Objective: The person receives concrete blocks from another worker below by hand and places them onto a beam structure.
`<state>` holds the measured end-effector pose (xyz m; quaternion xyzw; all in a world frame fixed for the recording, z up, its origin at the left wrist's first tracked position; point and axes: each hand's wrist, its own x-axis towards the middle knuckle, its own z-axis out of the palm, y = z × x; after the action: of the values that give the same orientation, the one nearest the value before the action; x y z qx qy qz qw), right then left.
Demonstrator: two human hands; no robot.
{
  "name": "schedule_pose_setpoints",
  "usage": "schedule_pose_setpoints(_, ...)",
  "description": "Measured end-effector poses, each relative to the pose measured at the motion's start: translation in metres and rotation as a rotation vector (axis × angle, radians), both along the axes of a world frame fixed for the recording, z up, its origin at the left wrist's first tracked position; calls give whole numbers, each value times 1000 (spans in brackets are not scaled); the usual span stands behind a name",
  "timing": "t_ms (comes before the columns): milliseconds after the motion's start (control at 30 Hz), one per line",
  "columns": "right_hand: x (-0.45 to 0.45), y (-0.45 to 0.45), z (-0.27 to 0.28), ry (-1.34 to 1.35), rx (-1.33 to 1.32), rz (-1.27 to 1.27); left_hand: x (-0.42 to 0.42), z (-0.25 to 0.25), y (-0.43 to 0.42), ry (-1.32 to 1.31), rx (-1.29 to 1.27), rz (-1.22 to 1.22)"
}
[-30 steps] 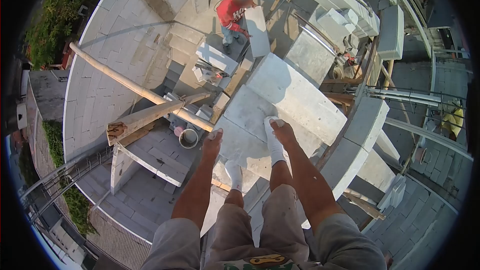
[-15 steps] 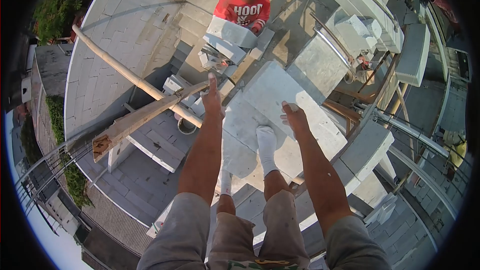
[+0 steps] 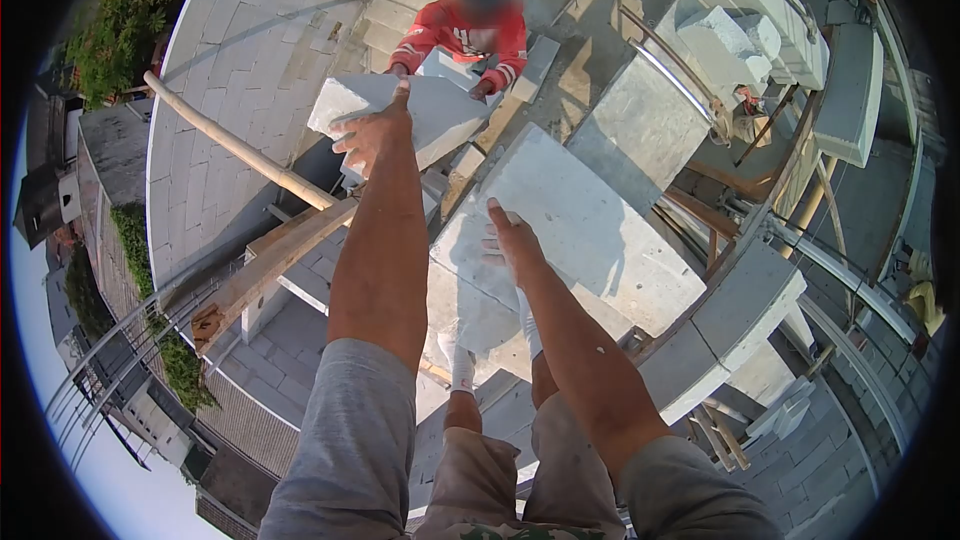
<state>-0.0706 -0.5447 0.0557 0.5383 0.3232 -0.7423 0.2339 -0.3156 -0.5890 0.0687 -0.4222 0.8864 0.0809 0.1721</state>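
Note:
A co-worker in a red top (image 3: 462, 28) holds up a pale aerated concrete block (image 3: 435, 118), one hand at its far edge and the other near its right end. My left hand (image 3: 375, 135) reaches forward with fingers spread and overlaps the block's near left side; whether it bears any weight I cannot tell. Lower and to the right, my right hand (image 3: 513, 238) is open with its thumb raised and nothing in it. It hovers over large pale slabs (image 3: 590, 220), where my feet in white socks stand.
On the left, a wooden beam (image 3: 280, 265) and a bamboo pole (image 3: 235, 145) cross above a lower level of blocks. More concrete blocks (image 3: 750, 5) are stacked at the upper right. Metal pipes (image 3: 840, 270) run along the right side, beside a curved block wall (image 3: 735, 315).
The co-worker has lifted the block toward me and to the left. My left hand has moved forward and left to it, spreading its fingers. My right hand has shifted left.

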Motion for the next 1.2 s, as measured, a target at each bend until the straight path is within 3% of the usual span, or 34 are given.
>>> schedule_pose_setpoints(133,14,-10,-13,16,53,107,11,1,-32,-19,6,38)
schedule_pose_setpoints(300,52,-5,-16,-45,143,99,34,-28,-96,103,350,118)
schedule_pose_setpoints(400,75,-11,-21,-71,184,91,60,-26,-106,75,281,47)
schedule_pose_setpoints(500,95,-16,-19,-85,229,209,81,-29,-117,46,236,-2)
schedule_pose_setpoints(600,123,-12,-20,-18,446,418,99,-29,-139,35,205,-81)
schedule_pose_setpoints(800,167,-3,-6,-23,484,459,110,32,-156,11,270,1)
schedule_pose_setpoints(900,142,-31,39,-159,340,262,128,65,-157,-3,277,73)
schedule_pose_setpoints(1033,106,-130,-7,-72,-30,44,162,94,-162,25,335,124)
schedule_pose_setpoints(1100,56,-149,32,-108,-273,-306,178,99,-161,97,372,163)
schedule_pose_setpoints(1200,21,-164,3,112,-437,-495,196,82,-179,256,537,212)
